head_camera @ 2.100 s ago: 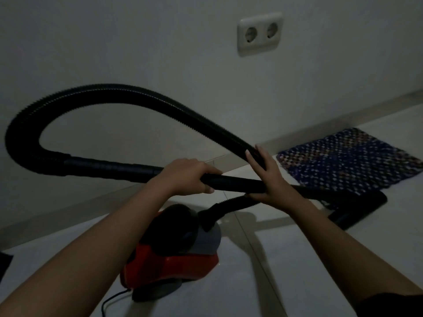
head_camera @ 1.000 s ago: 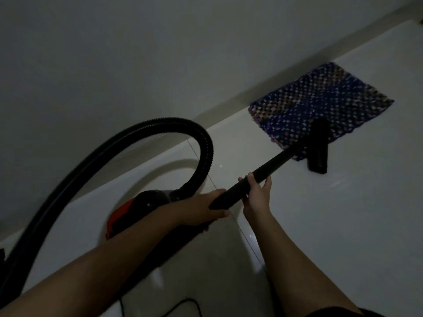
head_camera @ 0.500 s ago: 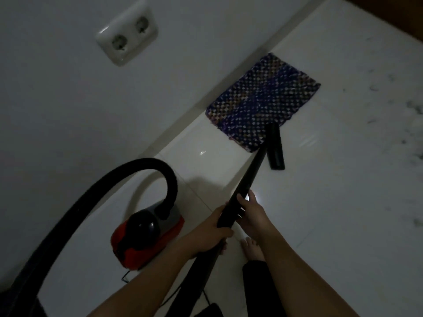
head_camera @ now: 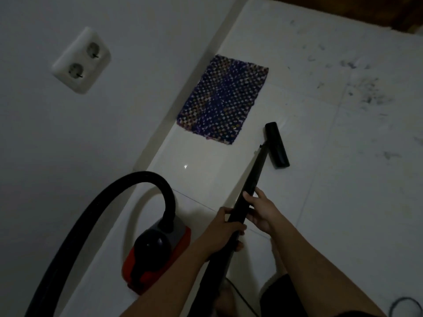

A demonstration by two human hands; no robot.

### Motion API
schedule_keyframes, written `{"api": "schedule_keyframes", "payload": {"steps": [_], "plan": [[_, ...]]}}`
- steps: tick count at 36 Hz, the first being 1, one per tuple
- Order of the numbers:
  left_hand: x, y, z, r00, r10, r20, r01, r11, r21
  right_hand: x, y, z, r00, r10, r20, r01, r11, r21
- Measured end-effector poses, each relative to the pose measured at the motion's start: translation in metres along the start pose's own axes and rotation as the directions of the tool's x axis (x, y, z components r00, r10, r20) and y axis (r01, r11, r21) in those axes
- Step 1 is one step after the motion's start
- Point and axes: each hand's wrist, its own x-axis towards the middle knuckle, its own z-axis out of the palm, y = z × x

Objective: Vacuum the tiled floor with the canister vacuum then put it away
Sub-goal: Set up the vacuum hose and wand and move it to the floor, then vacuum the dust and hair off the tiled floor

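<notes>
A red and black canister vacuum [head_camera: 155, 255] sits on the white tiled floor [head_camera: 343, 213] near the wall. Its black ribbed hose [head_camera: 91, 216] arcs up from the canister and off the lower left. Both hands grip the black wand [head_camera: 254, 177]: my left hand [head_camera: 223, 231] lower down, my right hand [head_camera: 261, 212] just above it. The wand slopes down to the black floor nozzle [head_camera: 276, 145], which rests flat on the tiles just right of the mat.
A blue patterned woven mat [head_camera: 223, 99] lies along the wall's base. Dark dust and hair [head_camera: 366, 92] are scattered over the tiles at upper right. A double wall socket [head_camera: 81, 60] is on the wall. A thin cord [head_camera: 404, 305] loops at lower right.
The view has swung right and the room sits more tilted. The nozzle has slid off the mat's edge onto bare tile to its right. Both hands keep their grip on the wand.
</notes>
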Motion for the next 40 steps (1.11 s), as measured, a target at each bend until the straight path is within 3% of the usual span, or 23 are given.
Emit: {"api": "schedule_keyframes", "payload": {"steps": [12, 24, 33, 40], "plan": [[-0.021, -0.04, 0.021, 0.999, 0.033, 0.016, -0.032, 0.998, -0.057, -0.031, 0.036, -0.025, 1.0, 0.001, 0.018, -0.003, 0.997, 0.073], [-0.031, -0.06, 0.038, 0.997, 0.073, -0.003, -0.073, 0.988, -0.133, -0.036, 0.04, -0.035, 0.998, -0.03, 0.06, 0.03, 1.0, 0.01], [-0.045, -0.067, 0.042, 0.999, 0.047, -0.01, -0.049, 0.974, -0.22, -0.034, 0.04, -0.031, 0.998, 0.017, 0.062, -0.024, 0.993, 0.114], [-0.043, -0.056, 0.051, 0.998, -0.044, 0.034, 0.047, 0.996, -0.072, -0.022, 0.037, -0.031, 0.997, 0.07, -0.011, -0.069, 0.997, 0.046]]}}
